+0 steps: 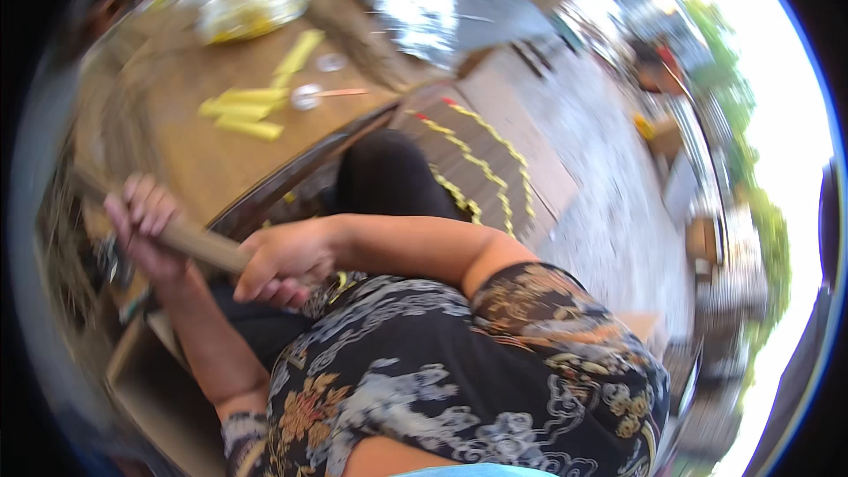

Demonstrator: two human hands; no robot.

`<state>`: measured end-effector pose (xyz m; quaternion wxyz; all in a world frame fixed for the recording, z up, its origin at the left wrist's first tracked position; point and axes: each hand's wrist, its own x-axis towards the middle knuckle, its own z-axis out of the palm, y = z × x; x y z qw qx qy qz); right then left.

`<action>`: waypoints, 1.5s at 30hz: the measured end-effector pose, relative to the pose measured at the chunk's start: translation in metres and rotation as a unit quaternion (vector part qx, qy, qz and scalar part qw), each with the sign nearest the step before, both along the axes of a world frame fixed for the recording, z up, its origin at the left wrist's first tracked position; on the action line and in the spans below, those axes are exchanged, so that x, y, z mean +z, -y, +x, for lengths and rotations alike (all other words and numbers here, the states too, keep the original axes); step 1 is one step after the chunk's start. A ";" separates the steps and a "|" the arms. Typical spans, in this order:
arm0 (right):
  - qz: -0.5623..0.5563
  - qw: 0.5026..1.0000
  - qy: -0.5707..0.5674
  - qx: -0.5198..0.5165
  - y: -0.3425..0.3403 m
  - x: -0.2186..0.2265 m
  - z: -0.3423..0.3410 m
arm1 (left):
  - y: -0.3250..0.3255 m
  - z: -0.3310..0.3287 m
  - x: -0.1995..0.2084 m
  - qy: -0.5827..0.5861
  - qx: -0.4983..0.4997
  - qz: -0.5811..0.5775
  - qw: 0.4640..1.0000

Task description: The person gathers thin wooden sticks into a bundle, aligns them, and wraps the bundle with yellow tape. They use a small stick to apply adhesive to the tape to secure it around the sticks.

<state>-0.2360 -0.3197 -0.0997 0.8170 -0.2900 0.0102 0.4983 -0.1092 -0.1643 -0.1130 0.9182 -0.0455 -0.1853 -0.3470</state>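
Observation:
Both my hands are closed around a long brown bar-like piece [208, 246], which slants from the upper left down toward my body. It is smeared by motion, so I cannot tell whether it is one solid stick or a bundle of thin ones. My left hand [148, 223] grips it farther out, over the table's near left edge. Nearer my body, my right hand [287, 263] is wrapped round its lower end. On the wooden table [190, 155] ahead lie several yellow rolled tubes [243, 110], beside a small white disc [306, 97] with a thin orange stick.
A clear bag with yellow contents [252, 4] sits farther back, near a shiny silver sheet [417, 9]. Yellow twisted strands with red tips [481, 159] lie on cardboard to the right. A cardboard box [150, 380] stands at lower left. Boxes and stacks line the far right.

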 end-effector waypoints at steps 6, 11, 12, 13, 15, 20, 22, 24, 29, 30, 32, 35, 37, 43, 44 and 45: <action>-0.239 0.948 0.176 -0.114 -0.002 -0.010 -0.010 | -0.001 0.018 -0.018 -0.039 0.105 0.267 0.957; -0.291 0.931 0.197 -0.094 0.005 -0.009 -0.018 | 0.006 0.013 -0.019 -0.005 0.115 0.292 0.950; -0.308 0.925 0.208 -0.083 0.006 -0.008 -0.018 | 0.008 0.011 -0.019 0.000 0.121 0.313 0.942; -0.376 0.882 0.265 -0.102 0.005 -0.004 -0.017 | 0.011 0.008 -0.020 0.003 0.138 0.348 0.927; -0.508 0.770 0.359 -0.138 0.002 0.011 -0.017 | 0.027 -0.007 -0.014 0.007 0.163 0.414 0.896; -0.599 0.664 0.412 -0.174 -0.017 -0.010 -0.007 | 0.037 -0.027 0.001 -0.031 0.242 0.487 0.839; -0.413 0.866 0.246 -0.139 -0.013 0.003 -0.009 | 0.029 -0.026 -0.002 0.022 0.118 0.338 0.934; -0.247 0.951 0.128 -0.134 -0.012 0.006 -0.013 | 0.025 -0.018 -0.008 0.001 0.017 0.194 0.981; -0.390 0.882 0.243 -0.108 -0.024 0.006 -0.006 | 0.018 -0.028 0.004 -0.081 0.183 0.383 0.902; -0.440 0.849 0.273 -0.106 -0.025 0.008 -0.005 | 0.017 -0.028 0.003 -0.084 0.189 0.377 0.903; -0.424 0.858 0.270 -0.101 -0.026 0.007 -0.004 | 0.014 -0.027 0.001 -0.085 0.195 0.365 0.906; -0.365 0.894 0.240 -0.093 -0.023 0.010 0.000 | 0.013 -0.042 0.008 -0.060 0.162 0.355 0.919; -0.356 0.899 0.239 -0.086 -0.023 0.011 0.001 | 0.015 -0.047 0.004 -0.062 0.152 0.349 0.923; -0.478 0.811 0.326 -0.083 -0.028 0.002 0.010 | 0.011 -0.043 -0.002 -0.095 0.189 0.352 0.912; -0.489 0.800 0.336 -0.080 -0.027 0.003 0.012 | 0.009 -0.043 -0.001 -0.085 0.210 0.350 0.909; -0.501 0.790 0.345 -0.079 -0.026 0.003 0.013 | 0.009 -0.043 0.001 -0.075 0.230 0.348 0.906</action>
